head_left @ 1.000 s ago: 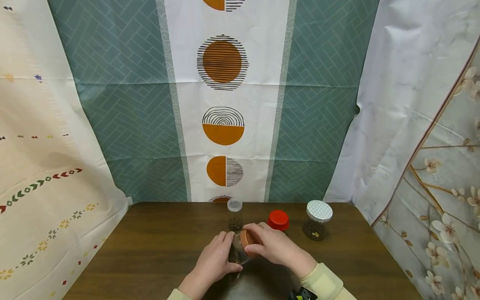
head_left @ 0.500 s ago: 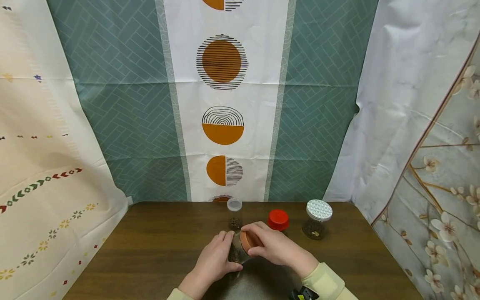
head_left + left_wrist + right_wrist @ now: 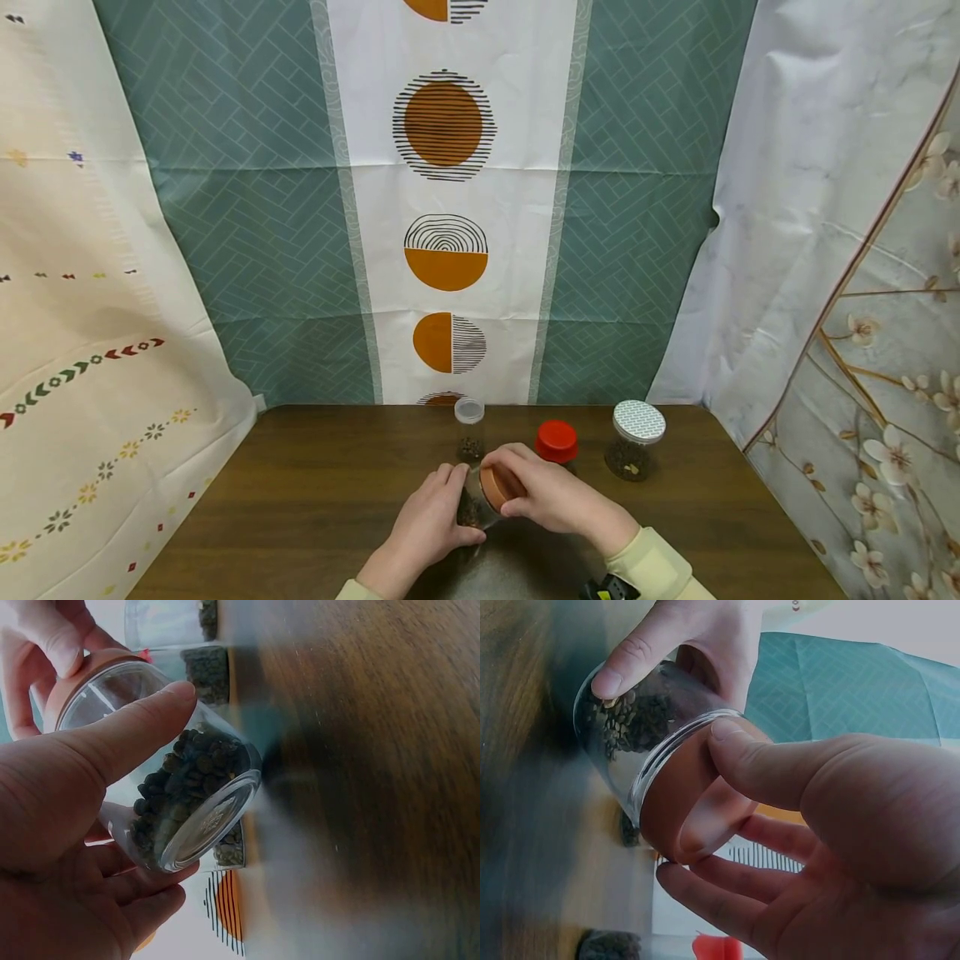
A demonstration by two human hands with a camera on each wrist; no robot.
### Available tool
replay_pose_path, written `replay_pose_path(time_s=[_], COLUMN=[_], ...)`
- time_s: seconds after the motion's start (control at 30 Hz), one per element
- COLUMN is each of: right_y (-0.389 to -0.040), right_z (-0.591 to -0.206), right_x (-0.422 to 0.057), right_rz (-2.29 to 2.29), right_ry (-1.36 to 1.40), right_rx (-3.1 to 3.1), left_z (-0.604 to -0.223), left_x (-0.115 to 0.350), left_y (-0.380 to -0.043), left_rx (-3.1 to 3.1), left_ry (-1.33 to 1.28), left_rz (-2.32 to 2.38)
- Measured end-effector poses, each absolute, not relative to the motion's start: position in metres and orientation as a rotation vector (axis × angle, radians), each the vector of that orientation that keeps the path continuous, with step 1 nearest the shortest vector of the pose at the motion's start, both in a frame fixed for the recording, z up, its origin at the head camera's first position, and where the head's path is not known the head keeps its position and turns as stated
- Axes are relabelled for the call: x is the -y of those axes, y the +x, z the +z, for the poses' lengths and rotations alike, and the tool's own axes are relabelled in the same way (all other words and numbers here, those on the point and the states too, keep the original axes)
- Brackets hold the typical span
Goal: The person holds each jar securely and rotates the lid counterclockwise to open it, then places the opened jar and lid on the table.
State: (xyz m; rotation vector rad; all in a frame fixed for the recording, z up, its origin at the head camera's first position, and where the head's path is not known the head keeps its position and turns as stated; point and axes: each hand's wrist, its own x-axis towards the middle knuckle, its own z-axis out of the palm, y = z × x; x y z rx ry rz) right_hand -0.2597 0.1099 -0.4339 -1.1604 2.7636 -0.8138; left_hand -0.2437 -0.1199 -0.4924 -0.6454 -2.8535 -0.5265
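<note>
A clear glass jar [image 3: 199,765] with dark, bean-like pieces inside leans to one side just above the table. My left hand [image 3: 426,518] grips its body, thumb across one side and fingers behind. The smooth brown lid [image 3: 697,795] sits on the jar's mouth, facing right. Around the lid's edge curl the thumb and fingers of my right hand [image 3: 553,492]. In the left wrist view the jar's round base faces down toward the wood, and the pieces have slid to that end.
Behind the hands stand a slim jar with a whitish lid [image 3: 469,410], a red-lidded jar [image 3: 557,440] partly hidden by the right hand, and a wider jar with a patterned white lid [image 3: 638,422]. The brown wooden table [image 3: 300,483] ends against a hanging cloth [image 3: 450,350].
Both hands stay on the jar and lid in nearly the same place. The right hand's fingers and wrist have turned slightly around the lid.
</note>
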Motion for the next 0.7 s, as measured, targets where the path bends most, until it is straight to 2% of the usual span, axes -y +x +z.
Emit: replay_pose_path(time_s=[0.37,0.7], right_y=[-0.2622,-0.2618], right_z=[-0.4362,-0.4309], right_x=[-0.1133,-0.1068], right_rz=[-0.815,-0.774], right_ry=[-1.148,-0.882], right_rx=[-2.736,-2.895], left_z=[-0.4933,-0.4914], left_x=[0.1197,0.1184], left_y=[-0.2440,-0.2422], left_rx=[2.861,2.876], left_ry=[-0.640,-0.616], left_rz=[-0.525,-0.541])
